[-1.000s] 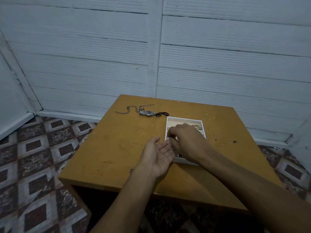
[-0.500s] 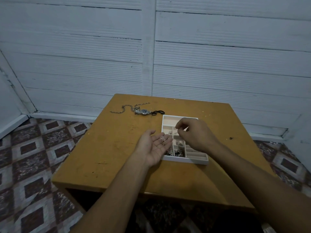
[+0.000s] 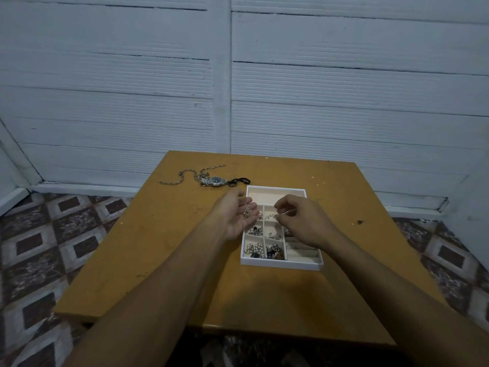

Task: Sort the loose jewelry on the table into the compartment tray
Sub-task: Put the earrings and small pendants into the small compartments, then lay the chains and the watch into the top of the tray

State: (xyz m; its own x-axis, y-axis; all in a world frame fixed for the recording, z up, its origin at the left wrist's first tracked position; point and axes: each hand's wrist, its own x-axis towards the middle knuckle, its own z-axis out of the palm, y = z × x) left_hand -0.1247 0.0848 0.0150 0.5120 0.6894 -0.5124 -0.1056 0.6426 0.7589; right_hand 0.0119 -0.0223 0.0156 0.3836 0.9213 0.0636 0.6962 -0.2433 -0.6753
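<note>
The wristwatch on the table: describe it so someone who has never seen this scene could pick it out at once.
On the yellow-brown table, look past the far left corner of the white compartment tray, where loose pieces lie on bare wood. The wristwatch is the chunky silver one with a dark round dial, between a thin silver chain and a black cord.

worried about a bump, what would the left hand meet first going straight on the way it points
Probably the compartment tray, at its left wall near the far end; the left hand may be higher and pass over, depth unclear.
</note>
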